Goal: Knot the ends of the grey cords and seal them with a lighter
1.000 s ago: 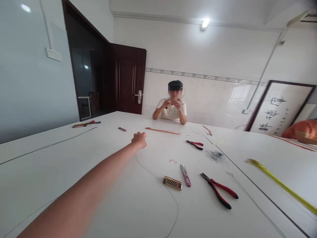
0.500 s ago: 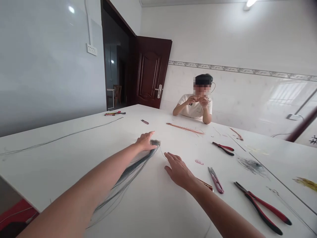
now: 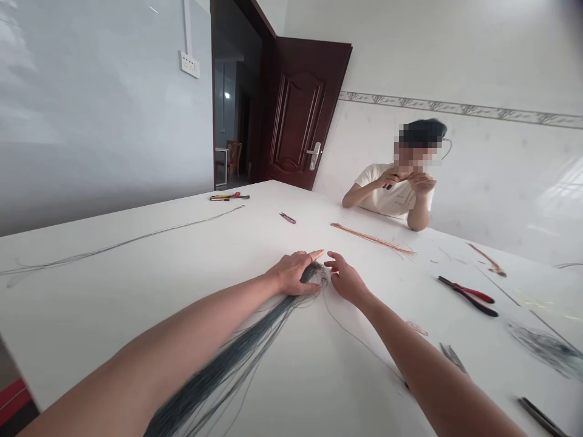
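A bundle of dark grey thin strands (image 3: 246, 340), wire-like, runs across the white table from the near left to a tangled, looped end (image 3: 322, 274). My left hand (image 3: 294, 274) rests over the bundle just behind that end, thumb on the near side and index finger stretched out on the far side. Just right of the loops is my right hand (image 3: 346, 279), its fingers apart and slightly bent; whether it touches a strand I cannot tell. One loose strand (image 3: 355, 335) curves from the end towards my right forearm.
Across the table (image 3: 319, 388) sits a person (image 3: 387, 188) with both hands raised. Copper-coloured strands (image 3: 373, 238), small snips (image 3: 287, 218), red-handled pliers (image 3: 469, 295), more snips (image 3: 453, 357) and a grey strand tangle (image 3: 544, 346) lie about. Long thin strands (image 3: 136, 235) stretch along the left.
The view has turned left and closer. My right hand has moved up to the bundle's looped end, close to my left fingertips. My left hand stays over the bundle.
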